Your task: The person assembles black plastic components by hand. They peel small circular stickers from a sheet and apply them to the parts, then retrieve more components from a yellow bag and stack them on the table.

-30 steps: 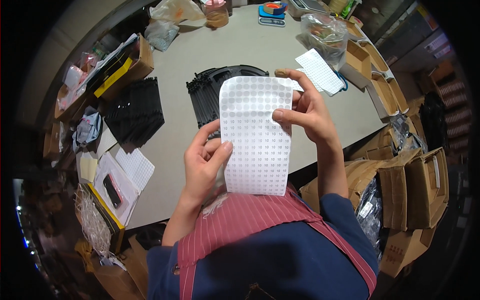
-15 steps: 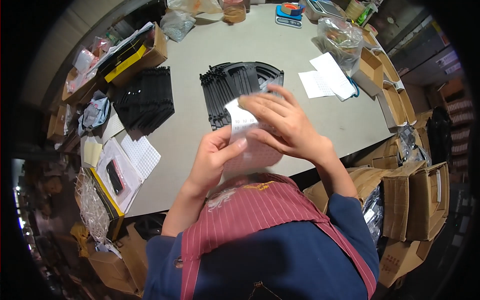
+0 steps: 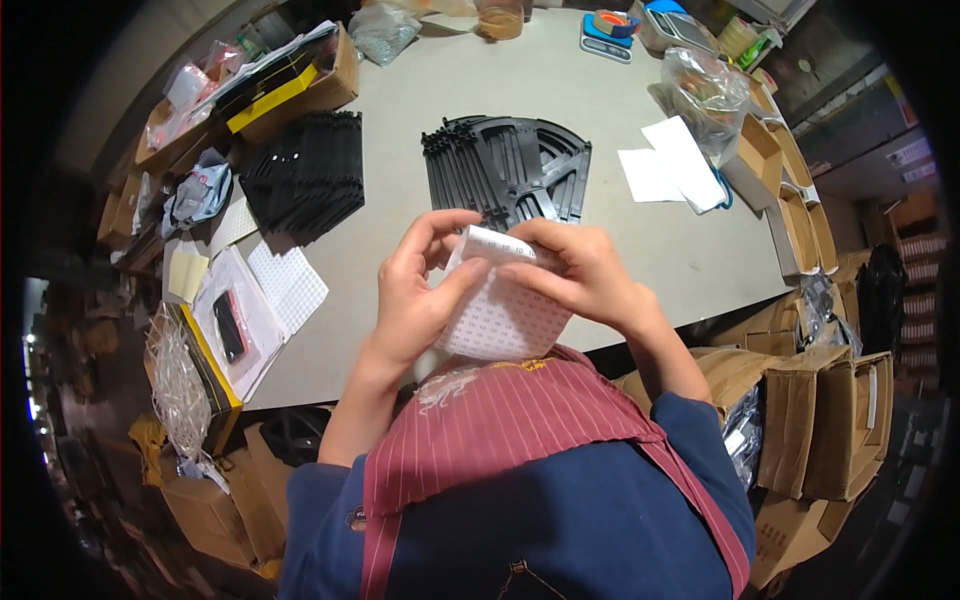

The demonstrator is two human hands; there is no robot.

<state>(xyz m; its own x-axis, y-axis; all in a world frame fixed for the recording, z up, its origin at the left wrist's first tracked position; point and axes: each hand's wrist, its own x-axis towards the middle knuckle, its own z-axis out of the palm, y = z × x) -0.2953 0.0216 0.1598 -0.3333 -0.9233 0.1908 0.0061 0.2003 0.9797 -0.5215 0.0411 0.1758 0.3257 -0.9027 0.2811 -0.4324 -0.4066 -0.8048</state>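
Observation:
A white sheet of small printed labels (image 3: pixel 510 318) is held between my two hands just above my apron, its upper edge curled over. My left hand (image 3: pixel 418 290) pinches its left side, thumb on the face of the sheet. On the other side my right hand (image 3: pixel 585 275) grips the curled top edge with thumb and fingers. Just beyond my hands, a fanned stack of black fan-shaped plastic parts (image 3: pixel 505 165) lies on the table. The fingertips behind the sheet are partly hidden.
Another black stack of parts (image 3: pixel 305 175) lies at the left, near a phone (image 3: pixel 232 325) on papers and a label sheet (image 3: pixel 288 285). White papers (image 3: pixel 670 165) and small cardboard trays (image 3: pixel 755 155) are at the right. A digital scale (image 3: pixel 607 48) stands at the back.
My right hand has come down from over the sheet to its top edge. The sheet is now curled between both hands, and more of the black stack shows.

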